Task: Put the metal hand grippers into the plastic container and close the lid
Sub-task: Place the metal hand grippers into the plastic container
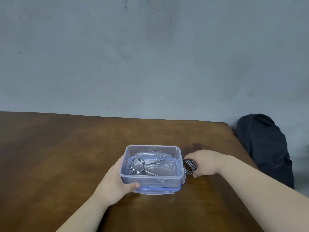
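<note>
My left hand (115,183) grips the left wall of the clear plastic container (150,177), fingers behind that wall and thumb pressed against the front near its left corner. The container stands open on the brown wooden bench (58,148), seated on its own blue-rimmed lid (157,190), which lies under it. Inside the container, toward its left half, one metal hand gripper (137,165) lies with its coil up and its two wire arms running off to the right across the bottom. Just outside the container's right wall, touching or nearly touching it, a second metal hand gripper (188,166) sits low over the bench, coil facing the container. My right hand (204,162) has its fingers curled around the far side of that coil, pinching it. Well to the right of the container, past the bench edge, a dark bag (265,148) slumps against the grey wall (150,56).
</note>
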